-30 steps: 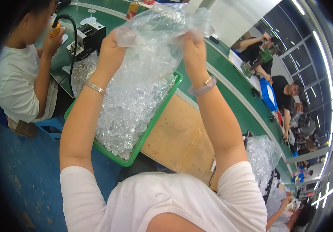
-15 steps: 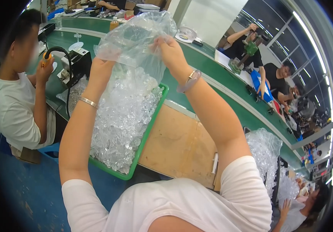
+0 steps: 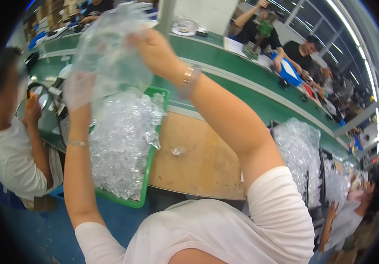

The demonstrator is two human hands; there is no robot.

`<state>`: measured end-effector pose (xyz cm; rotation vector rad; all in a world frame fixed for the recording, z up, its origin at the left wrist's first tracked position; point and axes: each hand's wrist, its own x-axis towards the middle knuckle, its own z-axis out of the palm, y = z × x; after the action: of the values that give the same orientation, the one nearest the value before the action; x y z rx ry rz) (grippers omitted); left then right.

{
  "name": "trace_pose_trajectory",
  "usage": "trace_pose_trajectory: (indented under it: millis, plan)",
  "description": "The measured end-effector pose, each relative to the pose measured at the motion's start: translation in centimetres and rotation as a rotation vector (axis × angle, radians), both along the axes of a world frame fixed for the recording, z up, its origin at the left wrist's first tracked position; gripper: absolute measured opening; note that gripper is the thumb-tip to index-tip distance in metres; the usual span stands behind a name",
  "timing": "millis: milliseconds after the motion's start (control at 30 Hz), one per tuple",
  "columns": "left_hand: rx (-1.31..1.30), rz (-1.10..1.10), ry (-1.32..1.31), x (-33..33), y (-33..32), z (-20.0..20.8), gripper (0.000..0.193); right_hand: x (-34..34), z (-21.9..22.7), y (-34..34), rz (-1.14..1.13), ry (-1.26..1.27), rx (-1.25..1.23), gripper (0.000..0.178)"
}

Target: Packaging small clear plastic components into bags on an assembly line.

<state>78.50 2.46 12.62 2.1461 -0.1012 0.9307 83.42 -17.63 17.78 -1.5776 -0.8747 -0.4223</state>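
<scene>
A clear plastic bag is held up in front of me, hanging over the far end of a green tray. My right hand pinches the bag's right side. At its left side, my left hand is closed on the film; its fingers are blurred and partly veiled by the plastic. The tray holds a heap of small clear plastic pieces. One loose clear piece lies on the brown board right of the tray.
On my left sits a co-worker in white, holding an orange-handled tool. A green bench runs across, with people working beyond it. Bagged clear pieces stand at right, near another person.
Both my hands and the bag have moved left in the picture, the bag now blurred and more upright. A loose clear piece now lies on the board. The view has shifted.
</scene>
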Motion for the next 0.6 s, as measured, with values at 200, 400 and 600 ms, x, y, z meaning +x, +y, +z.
trace_pose_trajectory:
  millis: [200, 400, 600]
  plan:
    - [0.105, -0.011, -0.273, 3.0, 2.6, -5.5, 0.022, 0.7, -1.2, -0.9, -0.127, 0.153, -0.348, 0.047]
    - [0.123, 0.017, -0.316, 2.5, 2.2, -4.6, 0.021, -7.1, -5.6, -8.5, -0.612, 0.094, -0.531, 0.069]
    - [-0.472, -0.152, -0.348, 2.2, 1.8, -5.5, 0.018, -23.8, -20.7, -8.4, -0.437, 0.159, -0.905, 0.067]
